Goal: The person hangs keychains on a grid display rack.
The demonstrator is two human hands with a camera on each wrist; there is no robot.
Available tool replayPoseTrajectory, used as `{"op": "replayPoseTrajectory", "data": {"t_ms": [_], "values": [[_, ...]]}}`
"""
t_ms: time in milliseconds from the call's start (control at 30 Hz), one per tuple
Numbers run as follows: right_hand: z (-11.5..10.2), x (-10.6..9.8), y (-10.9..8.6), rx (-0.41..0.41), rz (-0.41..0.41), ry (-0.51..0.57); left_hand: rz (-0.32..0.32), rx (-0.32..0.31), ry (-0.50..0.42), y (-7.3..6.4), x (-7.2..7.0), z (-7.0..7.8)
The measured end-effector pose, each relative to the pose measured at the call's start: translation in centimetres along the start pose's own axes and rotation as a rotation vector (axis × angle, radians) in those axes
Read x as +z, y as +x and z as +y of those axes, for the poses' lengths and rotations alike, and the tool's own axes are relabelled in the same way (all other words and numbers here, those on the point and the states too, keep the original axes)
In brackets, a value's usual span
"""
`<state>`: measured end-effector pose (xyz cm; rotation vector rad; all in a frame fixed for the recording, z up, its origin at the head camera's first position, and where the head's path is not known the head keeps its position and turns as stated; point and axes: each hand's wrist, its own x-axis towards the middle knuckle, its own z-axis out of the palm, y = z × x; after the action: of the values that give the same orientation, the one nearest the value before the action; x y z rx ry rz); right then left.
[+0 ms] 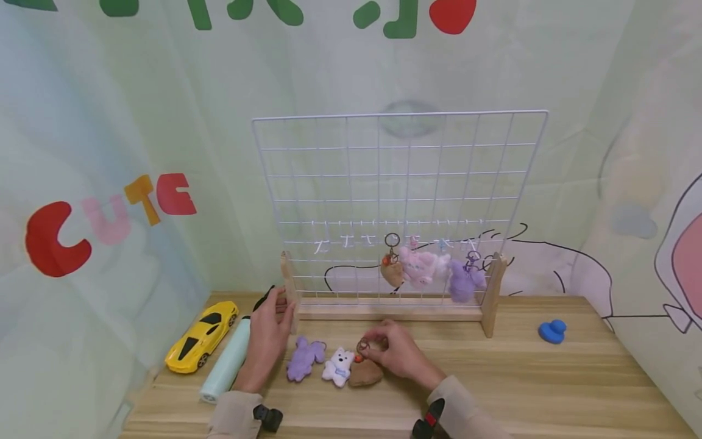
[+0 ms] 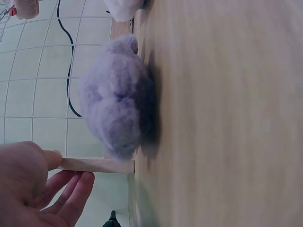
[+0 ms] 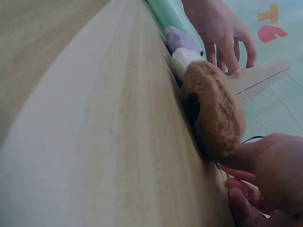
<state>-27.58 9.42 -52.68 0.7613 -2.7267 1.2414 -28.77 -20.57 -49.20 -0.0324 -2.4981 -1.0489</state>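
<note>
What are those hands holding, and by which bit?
The right hand pinches the brown plush by its ring; the left hand grips the rack by its wooden side post.

Wooden table under yellow car, mint cylinder, plush charms, rack, blue object.

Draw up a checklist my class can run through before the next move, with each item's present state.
1. Left hand steadying the wooden post: ok; thumb and fingers lie on opposite sides.
2. Right hand at the ring of the nearer brown plush: ok; the fingertips pinch it.
3. Nearer brown plush lifted: not ok; it lies on the table.
4. Bare hooks available: ok; several at the rack's left hold nothing.
5. Firmness of the ring hold: cannot tell.
</note>
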Motion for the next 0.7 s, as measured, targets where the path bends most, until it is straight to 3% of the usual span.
{"op": "replayPoseTrajectory", "data": {"t_ms": [400,700], "values": [[0.5,-0.1,-0.1,0.019,-0.001,0.059,0.003,-0.003,0.004,0.0,0.1,-0.1],[1.4,-0.1,-0.1,0.027,0.002,0.254,0.028,0.02,0.015,0.1,0.1,-0.1]]}}
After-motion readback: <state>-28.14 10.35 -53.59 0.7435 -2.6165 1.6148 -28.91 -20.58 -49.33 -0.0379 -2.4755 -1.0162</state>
